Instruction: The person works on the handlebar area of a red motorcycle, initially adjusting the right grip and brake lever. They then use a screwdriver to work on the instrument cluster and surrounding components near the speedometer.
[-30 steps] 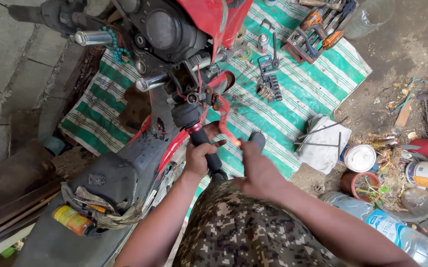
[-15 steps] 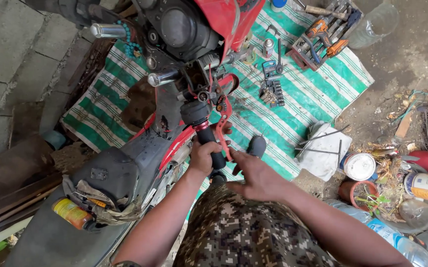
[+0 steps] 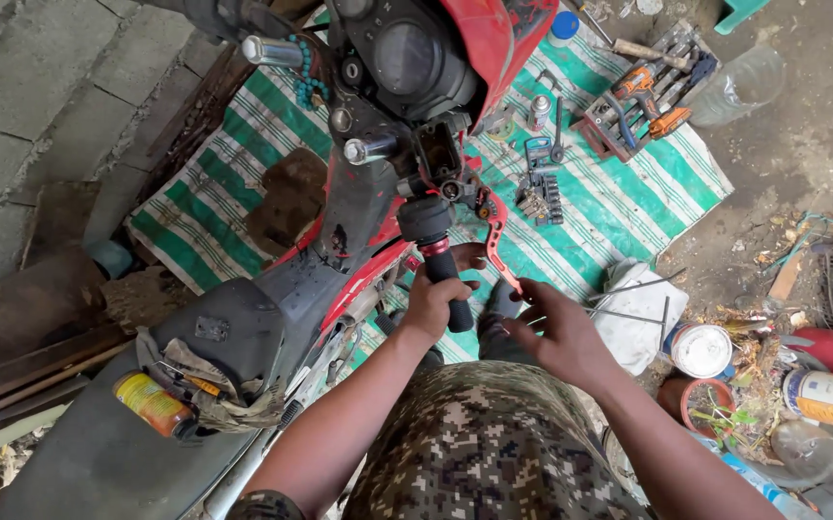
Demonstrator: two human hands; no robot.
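Note:
I look down on a red and black motorcycle (image 3: 368,183). My left hand (image 3: 433,300) is wrapped around its black right handlebar grip (image 3: 443,274). My right hand (image 3: 556,327) sits just right of the grip, with its fingertips pinching the lower end of the red brake lever (image 3: 495,236). The lever runs down from the black master cylinder (image 3: 436,154) at the bar. My camouflage-patterned top fills the bottom of the view.
A green and white striped mat (image 3: 619,193) under the bike carries a socket set (image 3: 540,193), a spray can (image 3: 539,111) and a tray of tools with an orange drill (image 3: 643,91). Paint tins (image 3: 703,349), pots and litter crowd the right. A yellow bottle (image 3: 152,404) lies on the seat.
The view has shifted so the handlebar sits higher and nearer. My left hand stays on the grip; my right hand has moved from the bar end up to the red lever's tip.

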